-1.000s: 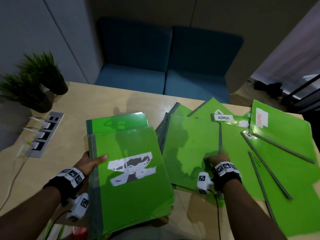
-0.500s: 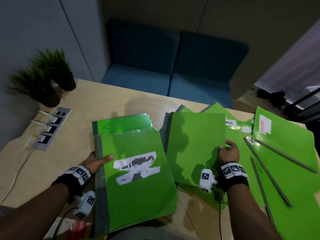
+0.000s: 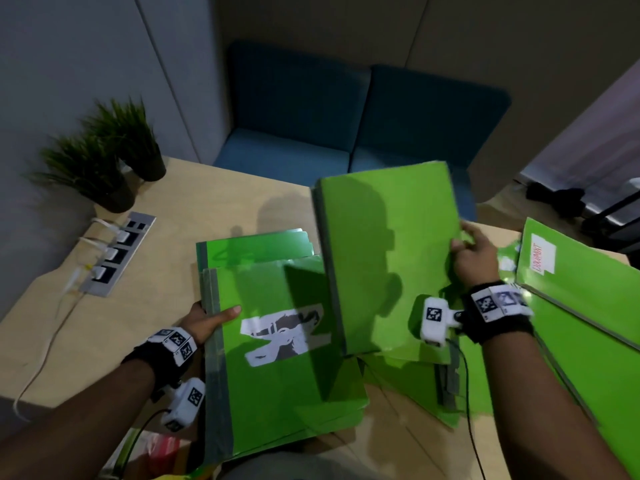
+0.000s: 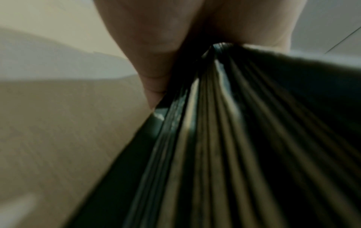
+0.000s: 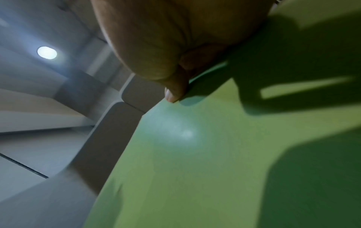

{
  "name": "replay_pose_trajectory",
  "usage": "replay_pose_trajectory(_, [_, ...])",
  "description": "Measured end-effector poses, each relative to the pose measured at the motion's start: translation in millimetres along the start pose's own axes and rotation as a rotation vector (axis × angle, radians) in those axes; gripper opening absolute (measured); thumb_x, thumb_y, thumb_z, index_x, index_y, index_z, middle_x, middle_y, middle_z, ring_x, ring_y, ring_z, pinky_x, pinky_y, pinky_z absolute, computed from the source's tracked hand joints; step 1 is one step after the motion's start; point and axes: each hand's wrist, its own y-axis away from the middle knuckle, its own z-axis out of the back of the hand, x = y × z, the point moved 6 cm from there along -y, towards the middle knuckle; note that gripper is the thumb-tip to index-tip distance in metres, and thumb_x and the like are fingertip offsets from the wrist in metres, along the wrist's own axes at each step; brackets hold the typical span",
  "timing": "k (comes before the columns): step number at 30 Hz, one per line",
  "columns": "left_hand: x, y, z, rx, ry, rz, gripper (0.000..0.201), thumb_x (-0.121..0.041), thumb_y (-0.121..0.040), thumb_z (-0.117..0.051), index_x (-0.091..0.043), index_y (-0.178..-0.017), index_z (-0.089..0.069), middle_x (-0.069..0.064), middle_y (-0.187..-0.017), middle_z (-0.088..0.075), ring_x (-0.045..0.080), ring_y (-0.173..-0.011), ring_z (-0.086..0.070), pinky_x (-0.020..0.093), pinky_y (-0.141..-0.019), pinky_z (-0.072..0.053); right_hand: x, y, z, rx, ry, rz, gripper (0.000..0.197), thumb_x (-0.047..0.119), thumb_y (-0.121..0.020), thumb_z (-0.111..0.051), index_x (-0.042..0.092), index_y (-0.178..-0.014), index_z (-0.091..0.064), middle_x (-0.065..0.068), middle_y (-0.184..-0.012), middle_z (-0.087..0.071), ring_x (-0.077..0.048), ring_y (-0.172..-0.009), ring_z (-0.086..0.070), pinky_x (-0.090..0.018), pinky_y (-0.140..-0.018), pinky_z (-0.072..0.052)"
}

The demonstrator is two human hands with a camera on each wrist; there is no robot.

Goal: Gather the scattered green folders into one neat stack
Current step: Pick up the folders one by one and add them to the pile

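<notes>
One legible label was in the head view: a white sticker on the far-right folder (image 3: 568,271) read "DOCUMENT" in red handwriting; the top folder of the held stack (image 3: 277,358) carried a torn white-and-grey sticker (image 3: 284,336) with no readable text. Compared with the frame half a second earlier, the plain folder (image 3: 388,265) had risen from flat on the spread to a tilted, raised position, its left edge overlapping the held stack's right side; the "ADMIN" label seen earlier was now covered. The right hand (image 3: 474,258) pinched the plain folder's right edge, thumb on the upper face and fingers curled beneath; the right wrist view showed the thumb tip (image 5: 173,95) pressed on the glossy green surface (image 5: 195,154). The left hand (image 3: 207,320) gripped the held stack at its grey spine strip, thumb across the top cover; the left wrist view showed many thin layered edges (image 4: 215,138) clamped under the hand. Folders were smooth, rectangular, glossy green sheets with grey binding strips; further folders (image 3: 588,358) lay fanned on the light wooden table (image 3: 156,323). Two potted grass plants (image 3: 104,161) and a recessed metal socket panel (image 3: 116,252) occupied the table's left side.
</notes>
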Motion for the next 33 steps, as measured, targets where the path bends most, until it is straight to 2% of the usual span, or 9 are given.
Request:
replay_pose_trajectory(7, [-20, 28, -2, -0.003, 0.02, -0.004, 0.126, -0.079, -0.049, -0.075, -0.012, -0.146, -0.032, 0.009, -0.144, -0.048, 0.031, -0.124, -0.053, 0.04, -0.102, -0.044, -55, 73, -111, 0.412, 0.129, -0.184, 0.037, -0.001, -0.092, -0.053, 0.016, -0.124, -0.055, -0.005, -0.063, -0.057, -0.014, -0.048, -0.042, -0.018, -0.041, -0.038])
replay_pose_trajectory(11, [-29, 41, -3, 0.011, -0.011, -0.011, 0.111, -0.072, -0.066, -0.066, -0.005, -0.146, -0.029, 0.019, -0.144, -0.046, 0.034, -0.124, -0.052, 0.039, -0.101, -0.043, -65, 97, -144, 0.67, 0.457, -0.188, 0.008, 0.013, -0.09, -0.059, 0.013, -0.089, -0.067, -0.011, -0.081, -0.066, -0.023, -0.062, -0.059, -0.03, -0.06, -0.054])
replay_pose_trajectory(14, [-34, 45, -4, 0.024, -0.008, -0.052, 0.13, -0.09, -0.047, -0.055, -0.003, -0.143, -0.034, 0.021, -0.137, -0.051, 0.035, -0.119, -0.054, 0.035, -0.094, -0.044, -65, 110, -156, 0.801, 0.637, -0.182, 0.032, 0.037, -0.09, -0.062, 0.012, -0.07, -0.067, -0.012, -0.075, -0.071, -0.03, -0.07, -0.07, -0.043, -0.073, -0.06])
replay_pose_trajectory(17, [-33, 43, -5, 0.037, 0.035, -0.086, 0.149, -0.099, -0.028, -0.042, -0.001, -0.139, -0.036, 0.02, -0.133, -0.052, 0.035, -0.119, -0.052, 0.034, -0.095, -0.042, -60, 117, -167, 0.777, 0.71, -0.127, 0.031, 0.038, -0.09, -0.063, 0.012, -0.107, -0.064, -0.011, -0.097, -0.071, -0.03, -0.088, -0.07, -0.039, -0.083, -0.057])
replay_pose_trajectory(19, [-36, 50, -7, 0.068, 0.085, -0.076, 0.142, -0.091, -0.034, -0.059, -0.004, -0.144, -0.031, 0.015, -0.137, -0.049, 0.032, -0.123, -0.049, 0.036, -0.101, -0.039, -52, 120, -173, 0.758, 0.752, -0.063, 0.043, 0.035, -0.09, -0.064, 0.014, -0.125, -0.053, -0.012, -0.115, -0.066, -0.03, -0.097, -0.067, -0.035, -0.082, -0.055])
replay_pose_trajectory(22, [-29, 50, -10, 0.048, 0.15, 0.0, 0.1, -0.048, -0.074, -0.077, -0.011, -0.151, -0.024, 0.014, -0.149, -0.041, 0.032, -0.132, -0.043, 0.039, -0.107, -0.033, -44, 114, -175, 0.767, 0.77, 0.015, 0.033, 0.037, -0.092, -0.06, 0.013, -0.114, -0.063, -0.01, -0.107, -0.067, -0.028, -0.096, -0.067, -0.03, -0.075, -0.05])
replay_pose_trajectory(24, [-28, 49, -11, 0.032, 0.154, 0.003, 0.092, -0.041, -0.079, -0.074, -0.014, -0.151, -0.023, 0.013, -0.15, -0.039, 0.031, -0.133, -0.042, 0.039, -0.107, -0.032, -46, 96, -163, 0.684, 0.766, 0.029, 0.03, 0.04, -0.093, -0.059, 0.016, -0.107, -0.07, -0.008, -0.109, -0.068, -0.028, -0.101, -0.065, -0.031, -0.079, -0.049])
replay_pose_trajectory(28, [-28, 51, -10, 0.01, 0.147, -0.013, 0.087, -0.04, -0.081, -0.072, -0.014, -0.15, -0.026, 0.013, -0.148, -0.043, 0.031, -0.13, -0.045, 0.036, -0.103, -0.034, -81, 53, -93, 0.211, 0.767, -0.262, 0.064, 0.042, -0.081, -0.073, 0.018, -0.134, -0.047, -0.014, -0.143, -0.038, -0.034, -0.133, -0.036, -0.054, -0.104, -0.036])
replay_pose_trajectory(33, [-29, 52, -10, 0.02, 0.143, -0.026, 0.091, -0.043, -0.078, -0.072, -0.015, -0.15, -0.026, 0.014, -0.148, -0.043, 0.031, -0.13, -0.045, 0.039, -0.106, -0.034, -127, 40, -53, 0.143, 0.804, -0.455, 0.106, 0.053, -0.073, -0.077, -0.005, -0.143, -0.023, -0.027, -0.146, -0.034, -0.04, -0.135, -0.034, -0.046, -0.11, -0.034])
